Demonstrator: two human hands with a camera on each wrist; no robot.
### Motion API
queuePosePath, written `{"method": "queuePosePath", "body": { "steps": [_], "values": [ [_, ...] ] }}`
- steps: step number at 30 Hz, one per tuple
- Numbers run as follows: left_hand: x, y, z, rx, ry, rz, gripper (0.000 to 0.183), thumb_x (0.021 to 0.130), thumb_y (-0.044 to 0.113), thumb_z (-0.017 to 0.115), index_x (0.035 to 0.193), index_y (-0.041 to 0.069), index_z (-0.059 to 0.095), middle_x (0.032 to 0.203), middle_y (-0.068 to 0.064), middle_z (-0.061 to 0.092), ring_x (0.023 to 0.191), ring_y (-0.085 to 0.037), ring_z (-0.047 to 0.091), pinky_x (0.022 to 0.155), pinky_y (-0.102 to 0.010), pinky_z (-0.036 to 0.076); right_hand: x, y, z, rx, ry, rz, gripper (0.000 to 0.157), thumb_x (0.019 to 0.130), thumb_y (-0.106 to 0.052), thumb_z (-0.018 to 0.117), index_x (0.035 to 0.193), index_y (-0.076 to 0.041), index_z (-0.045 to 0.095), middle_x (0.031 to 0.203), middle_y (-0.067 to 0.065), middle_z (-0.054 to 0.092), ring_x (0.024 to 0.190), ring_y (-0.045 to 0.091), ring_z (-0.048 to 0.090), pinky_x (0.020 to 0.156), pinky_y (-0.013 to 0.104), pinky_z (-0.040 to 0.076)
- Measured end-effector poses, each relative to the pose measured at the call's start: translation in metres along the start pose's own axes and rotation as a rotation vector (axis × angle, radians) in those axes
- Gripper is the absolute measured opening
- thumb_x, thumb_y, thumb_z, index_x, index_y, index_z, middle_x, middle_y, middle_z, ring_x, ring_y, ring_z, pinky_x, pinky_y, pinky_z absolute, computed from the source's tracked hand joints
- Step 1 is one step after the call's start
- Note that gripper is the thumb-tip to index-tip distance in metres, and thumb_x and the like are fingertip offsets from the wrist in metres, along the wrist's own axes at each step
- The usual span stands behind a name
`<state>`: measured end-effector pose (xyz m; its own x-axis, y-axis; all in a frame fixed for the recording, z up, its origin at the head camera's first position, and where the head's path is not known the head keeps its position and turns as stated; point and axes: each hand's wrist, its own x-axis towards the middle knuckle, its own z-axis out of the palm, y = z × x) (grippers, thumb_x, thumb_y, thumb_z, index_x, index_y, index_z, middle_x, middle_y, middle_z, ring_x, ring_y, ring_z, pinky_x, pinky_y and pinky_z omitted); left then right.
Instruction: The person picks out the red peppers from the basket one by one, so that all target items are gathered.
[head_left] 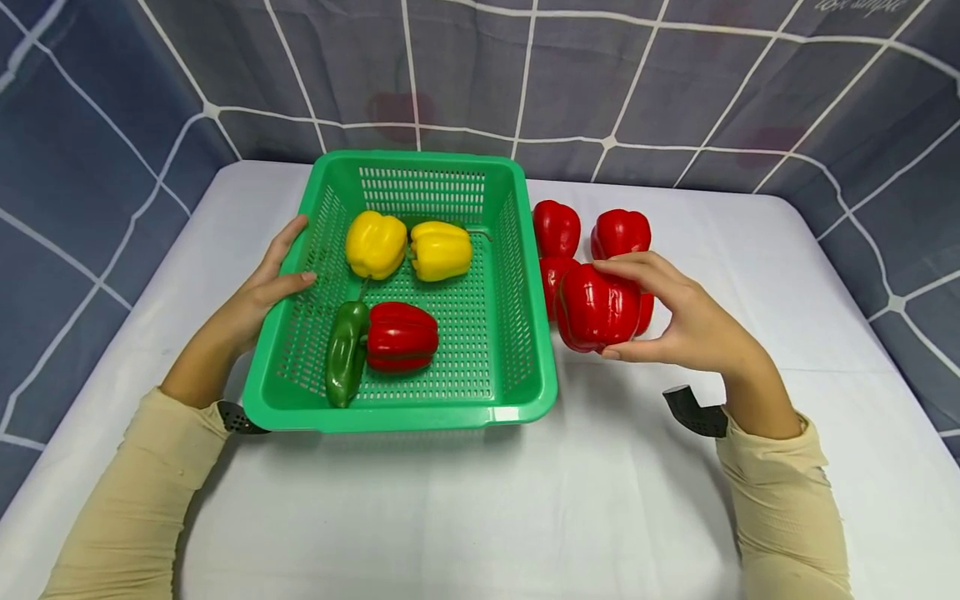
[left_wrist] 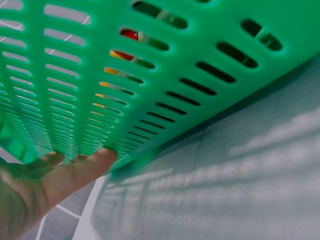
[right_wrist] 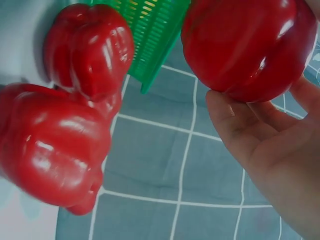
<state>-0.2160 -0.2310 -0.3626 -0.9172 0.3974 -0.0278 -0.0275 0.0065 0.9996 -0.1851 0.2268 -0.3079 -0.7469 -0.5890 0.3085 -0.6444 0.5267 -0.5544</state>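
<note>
My left hand holds the left side of a green plastic basket, thumb over its rim; the left wrist view shows fingers against the slotted outer wall. Inside lie a yellow bell pepper, a second yellow bell pepper, a red bell pepper and a long green chili pepper. Beyond the basket's right wall, my right hand grips another red bell pepper between thumb and fingers. In the right wrist view this held pepper is raised beside other red peppers.
Several red bell peppers stand grouped on the white tablecloth, right of the basket, partly hidden by the held one. Dark grey-blue cloth with white grid lines rises along the back and both sides.
</note>
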Motion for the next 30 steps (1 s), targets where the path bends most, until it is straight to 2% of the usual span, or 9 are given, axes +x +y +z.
{"method": "queuePosePath", "body": {
  "steps": [7,15,18,25,30],
  "values": [
    [0.0,-0.001,-0.001,-0.012,-0.003,0.008,0.069,0.095,0.01,0.039,0.146,0.035,-0.001,0.151,-0.016,-0.005,0.104,-0.009,0.051,0.071,-0.025,0.055,-0.003,0.01,0.003,-0.028,-0.049,0.052,0.082,0.058,-0.009,0.086,0.131,-0.015,0.049,0.128,-0.002,0.046,0.119,0.001,0.037,0.086,0.011,0.043],
    [0.001,-0.002,-0.001,-0.015,-0.006,0.013,0.069,0.095,0.009,0.039,0.146,0.035,-0.001,0.15,-0.018,-0.005,0.103,-0.01,0.052,0.071,-0.026,0.055,-0.005,0.016,0.006,-0.037,-0.111,0.064,0.075,0.062,-0.015,0.084,0.129,-0.014,0.05,0.124,0.002,0.048,0.116,0.01,0.041,0.087,0.012,0.042],
    [0.001,-0.002,-0.001,-0.018,-0.01,0.013,0.069,0.095,0.009,0.039,0.146,0.035,-0.001,0.15,-0.018,-0.005,0.103,-0.01,0.053,0.071,-0.027,0.055,-0.005,0.017,0.007,-0.036,-0.146,0.087,0.074,0.064,-0.02,0.083,0.129,-0.015,0.05,0.124,0.001,0.048,0.115,0.013,0.043,0.087,0.017,0.044],
    [0.001,-0.003,-0.001,-0.025,-0.014,0.01,0.069,0.095,0.009,0.039,0.146,0.035,-0.001,0.149,-0.019,-0.003,0.101,-0.009,0.054,0.07,-0.026,0.055,-0.003,0.019,0.013,-0.037,-0.217,0.128,0.074,0.067,-0.026,0.081,0.132,-0.017,0.047,0.125,0.001,0.046,0.116,0.016,0.042,0.086,0.037,0.05],
    [0.001,-0.003,-0.002,-0.019,-0.011,0.006,0.069,0.095,0.01,0.039,0.146,0.035,-0.001,0.149,-0.018,-0.003,0.1,-0.009,0.054,0.07,-0.025,0.055,-0.002,0.019,0.018,-0.018,-0.291,0.174,0.077,0.069,-0.033,0.079,0.135,-0.017,0.043,0.124,0.002,0.044,0.114,0.017,0.043,0.083,0.038,0.05]
  ]
}}
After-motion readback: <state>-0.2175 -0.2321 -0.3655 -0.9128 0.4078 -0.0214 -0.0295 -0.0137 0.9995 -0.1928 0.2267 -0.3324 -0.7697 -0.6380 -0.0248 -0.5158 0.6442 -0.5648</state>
